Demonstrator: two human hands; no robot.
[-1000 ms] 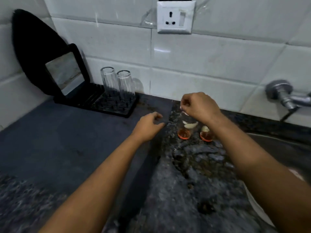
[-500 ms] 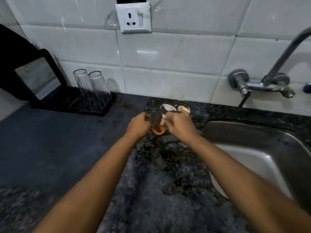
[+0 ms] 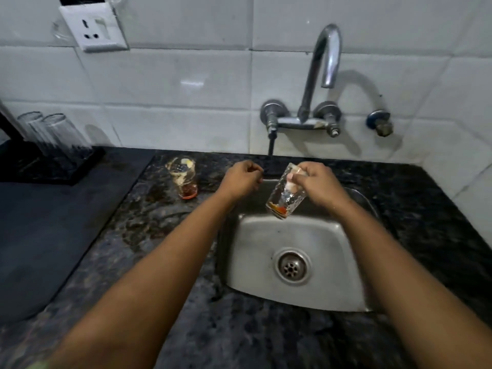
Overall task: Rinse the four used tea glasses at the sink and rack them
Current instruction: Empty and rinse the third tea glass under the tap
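My right hand point(image 3: 318, 183) grips a used tea glass point(image 3: 285, 197) near its rim and holds it tilted over the back of the steel sink point(image 3: 266, 278); a little orange tea lies at its bottom. My left hand point(image 3: 242, 179) hovers beside it at the sink's back left edge, fingers curled, holding nothing. A second used glass point(image 3: 184, 180) with orange dregs stands upright on the dark granite counter to the left. Two clear glasses point(image 3: 57, 134) stand upside down on the black rack point(image 3: 53, 167) at the far left.
A curved chrome tap point(image 3: 320, 73) is mounted on the white tiled wall above the sink, with no water running. A blue-ringed valve point(image 3: 379, 123) sits to its right. A wall socket point(image 3: 93, 26) is at the upper left. The sink drain point(image 3: 291, 266) is uncovered.
My right hand lifted one used glass off the counter and carried it right, over the sink. My left hand let go and followed. The view swung right, onto the tap and basin.
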